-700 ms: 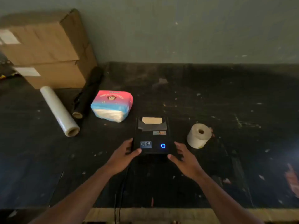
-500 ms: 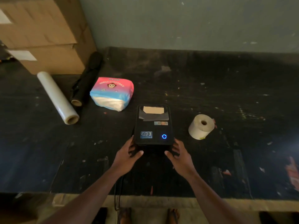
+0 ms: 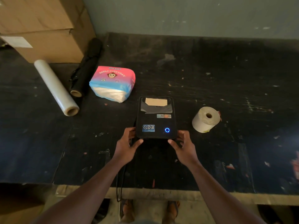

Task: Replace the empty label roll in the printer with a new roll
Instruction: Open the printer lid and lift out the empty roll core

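Observation:
A black label printer (image 3: 155, 118) sits in the middle of the dark table, lid closed, with a blue ring light lit near its front right corner. Through its top window a brown cardboard core shows. My left hand (image 3: 127, 146) grips the printer's front left corner, thumb on the front edge. My right hand (image 3: 184, 147) grips the front right corner the same way. A full white label roll (image 3: 205, 119) lies on its side to the right of the printer, apart from both hands.
A pink and blue tissue pack (image 3: 113, 84) lies behind the printer to the left. A black roll (image 3: 85, 73) and a clear film roll (image 3: 55, 88) lie further left, in front of stacked cardboard boxes (image 3: 45, 28). A cable (image 3: 120, 178) hangs over the table's front edge.
Both hands have closed in on the printer's front corners and now grip them. The view has tilted down, so the table's front edge and my feet show.

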A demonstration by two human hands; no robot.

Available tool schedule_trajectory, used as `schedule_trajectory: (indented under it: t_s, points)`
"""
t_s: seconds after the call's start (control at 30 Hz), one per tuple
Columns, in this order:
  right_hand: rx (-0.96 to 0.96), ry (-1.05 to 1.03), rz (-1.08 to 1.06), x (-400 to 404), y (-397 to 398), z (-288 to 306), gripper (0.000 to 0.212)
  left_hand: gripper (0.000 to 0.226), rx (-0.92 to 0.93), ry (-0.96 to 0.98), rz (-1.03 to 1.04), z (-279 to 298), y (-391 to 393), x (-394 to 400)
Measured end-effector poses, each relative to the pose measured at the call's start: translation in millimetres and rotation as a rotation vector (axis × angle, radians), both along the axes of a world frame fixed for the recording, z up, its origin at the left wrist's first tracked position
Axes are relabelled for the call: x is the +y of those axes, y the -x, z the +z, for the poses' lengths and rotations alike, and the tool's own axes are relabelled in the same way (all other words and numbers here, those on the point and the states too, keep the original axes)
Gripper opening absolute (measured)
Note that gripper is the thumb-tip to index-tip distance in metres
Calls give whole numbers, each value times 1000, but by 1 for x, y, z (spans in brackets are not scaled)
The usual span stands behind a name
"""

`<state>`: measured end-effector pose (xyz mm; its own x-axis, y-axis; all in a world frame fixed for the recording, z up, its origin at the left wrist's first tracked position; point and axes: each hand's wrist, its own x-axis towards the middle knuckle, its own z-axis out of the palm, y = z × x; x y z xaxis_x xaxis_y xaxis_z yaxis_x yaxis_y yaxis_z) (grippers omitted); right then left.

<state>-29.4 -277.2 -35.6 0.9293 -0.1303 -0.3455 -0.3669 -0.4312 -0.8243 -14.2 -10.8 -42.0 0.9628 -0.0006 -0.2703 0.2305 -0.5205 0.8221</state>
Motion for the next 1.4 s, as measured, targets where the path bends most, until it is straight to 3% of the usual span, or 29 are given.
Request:
schedule_trajectory:
  t_s: [0.17,0.3,0.43,0.67,0.93,1.03,1.13,1.23,1.33,1.4]
  points:
    - [-30,-23,-23,4,3,4,53,61,-32,36,1,13,1,-3]
    - [-168,-16,-71,7,-11,26,61,59,-112,120,18,36,-13,-3]
    - [-274,-61,-117,6,-58,61,48,61,-192,210,96,67,-53,-7]
    - [-325,-86,-168,5,-140,91,61,60,-212,192,137,101,-135,-18]
    - [-335,-47,-144,-6,-174,86,50,51,-233,218,151,95,-167,-15]
    - [-319,-28,-104,-21,-167,68,46,35,-221,232,206,74,-158,-9]
    - [-202,142,72,-29,-153,37,45,26,-149,24,171,44,-139,-3]
    - [-101,350,321,-27,-146,14,54,46,-101,-160,-71,19,-127,-3]
    - [-92,398,412,-20,-152,9,57,59,-125,-280,-200,11,-131,-8]
    - [-109,409,428,-17,-158,6,52,53,-139,-346,-207,9,-138,-10]
